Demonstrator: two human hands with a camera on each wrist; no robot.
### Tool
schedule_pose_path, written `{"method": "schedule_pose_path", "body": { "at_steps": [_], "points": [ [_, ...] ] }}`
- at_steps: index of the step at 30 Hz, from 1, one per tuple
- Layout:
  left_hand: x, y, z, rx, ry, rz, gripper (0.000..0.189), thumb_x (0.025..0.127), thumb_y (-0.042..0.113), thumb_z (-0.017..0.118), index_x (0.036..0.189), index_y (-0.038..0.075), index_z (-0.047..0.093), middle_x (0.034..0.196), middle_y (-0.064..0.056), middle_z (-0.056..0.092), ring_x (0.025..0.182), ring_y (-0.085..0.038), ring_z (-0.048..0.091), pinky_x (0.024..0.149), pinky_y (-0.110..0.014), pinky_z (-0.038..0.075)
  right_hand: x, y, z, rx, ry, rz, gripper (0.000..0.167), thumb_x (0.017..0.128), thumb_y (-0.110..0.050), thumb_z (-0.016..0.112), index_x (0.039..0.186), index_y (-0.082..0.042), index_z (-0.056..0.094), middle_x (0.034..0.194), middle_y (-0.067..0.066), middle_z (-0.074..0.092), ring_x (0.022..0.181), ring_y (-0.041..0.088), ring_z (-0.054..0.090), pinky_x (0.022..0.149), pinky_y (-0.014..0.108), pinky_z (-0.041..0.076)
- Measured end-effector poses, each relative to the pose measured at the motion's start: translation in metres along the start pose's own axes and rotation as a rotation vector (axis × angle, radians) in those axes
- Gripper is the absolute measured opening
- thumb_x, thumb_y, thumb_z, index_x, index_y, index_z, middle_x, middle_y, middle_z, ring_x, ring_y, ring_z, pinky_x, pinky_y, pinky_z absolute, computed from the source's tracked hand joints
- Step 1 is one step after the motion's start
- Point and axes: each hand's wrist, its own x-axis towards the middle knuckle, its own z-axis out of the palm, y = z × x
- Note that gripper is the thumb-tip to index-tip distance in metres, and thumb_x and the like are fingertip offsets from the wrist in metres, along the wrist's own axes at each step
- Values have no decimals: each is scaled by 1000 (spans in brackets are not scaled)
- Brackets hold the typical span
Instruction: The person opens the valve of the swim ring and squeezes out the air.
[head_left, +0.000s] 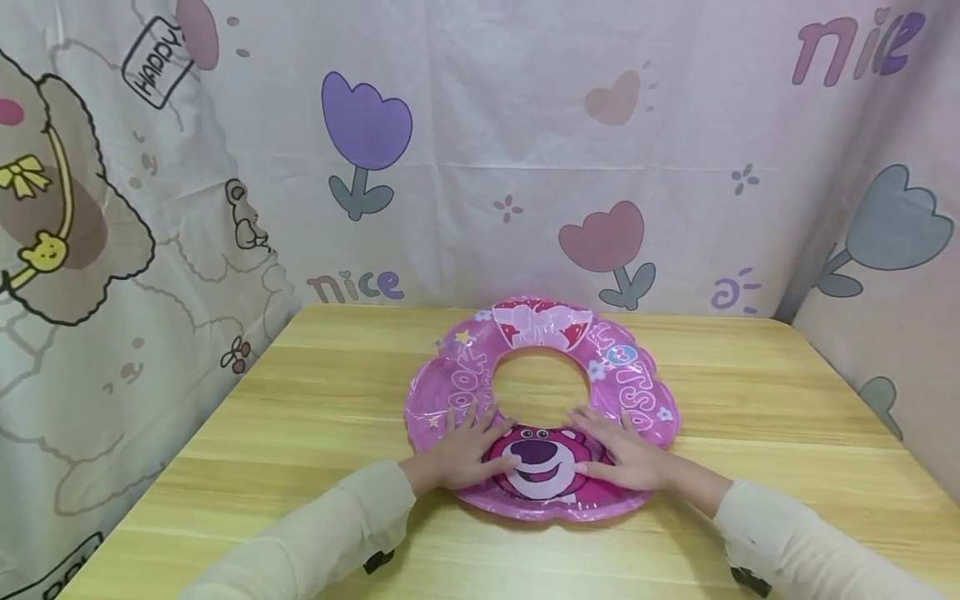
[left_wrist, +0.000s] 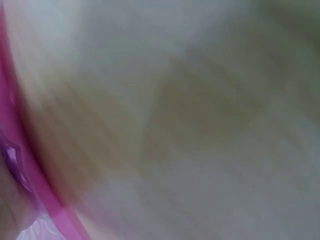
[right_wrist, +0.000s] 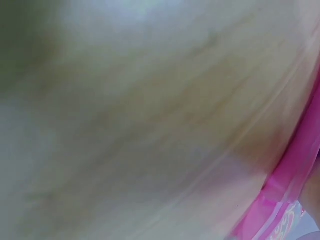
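A pink inflatable swim ring [head_left: 540, 325] lies flat on the wooden table, with a dark pink bear face printed on its near side and lettering around it. My left hand [head_left: 468, 450] rests on the ring's near left part, fingers spread and straight. On the near right part lies my right hand [head_left: 626, 450], its fingers also extended, the thumb beside the bear's muzzle. Both thumbs point inward over the print. In the left wrist view the ring's pink edge [left_wrist: 47, 192] runs along the left side; the right wrist view shows its edge [right_wrist: 285, 190] at lower right.
The wooden table [head_left: 300, 417] extends around the ring on all sides. A pale printed cloth [head_left: 480, 125] with tulips hangs behind, and more cloth hangs at the left and right. Dark straps [head_left: 377, 562] show under the beige sleeves [head_left: 360, 508].
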Motion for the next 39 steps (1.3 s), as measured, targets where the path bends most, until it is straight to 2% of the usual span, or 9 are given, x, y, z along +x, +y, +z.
{"method": "schedule_pose_path", "body": {
  "at_steps": [3,6,9,11,16,20,24,31,39],
  "points": [
    [0,-1,-2,-116,57,-16,74,90,66,27,147,19,28,155,-13,20,143,-37,11,111,-64,1,-1,0,1,8,55,26,54,93,-33,51,138,-4,43,150,24,25,137,46,21,106,70,5],
    [1,-3,-4,-177,181,-16,65,94,53,36,143,10,34,150,-14,32,141,-34,24,113,-61,7,-1,-1,2,-53,148,24,44,94,-27,51,128,-1,53,147,25,30,135,49,23,106,66,17],
    [2,-6,-5,-139,327,-23,60,94,43,46,139,3,39,145,-17,39,137,-35,30,113,-59,14,0,-1,0,-162,245,35,44,90,-25,57,125,2,55,143,27,35,133,49,27,104,64,26],
    [4,-9,-5,-78,417,-56,62,92,41,49,138,0,39,146,-20,35,138,-38,26,113,-57,14,3,0,-3,-222,298,70,50,87,-25,61,127,4,52,144,28,34,133,49,26,105,63,25],
    [14,-13,-7,0,545,-242,83,88,52,51,143,-4,26,153,-26,11,142,-41,6,115,-57,6,15,6,-11,-305,383,168,68,85,-28,62,136,9,36,147,33,20,135,53,13,109,66,10],
    [23,-17,-7,44,537,-407,100,83,65,48,147,-1,12,154,-26,4,142,-44,2,114,-58,6,20,14,-13,-332,394,263,81,83,-38,62,141,7,27,149,34,9,136,55,2,107,69,2],
    [28,-21,-3,39,496,-496,107,79,71,47,148,1,7,154,-27,2,141,-47,1,113,-60,5,23,21,-11,-346,340,373,90,83,-48,60,144,4,20,150,34,3,136,55,-3,105,72,-1],
    [25,-24,-1,-24,431,-487,117,74,73,53,148,1,-2,153,-28,-8,140,-49,-6,112,-63,0,26,28,-6,-373,253,414,93,84,-55,55,147,2,15,151,32,-2,135,57,-5,105,71,0],
    [28,-27,-2,-33,336,-499,123,72,74,54,147,2,-10,152,-27,-14,139,-49,-11,112,-62,-3,28,31,-6,-305,142,435,94,87,-57,49,147,3,10,150,33,-5,133,57,-13,104,72,-3]
  ]
}}
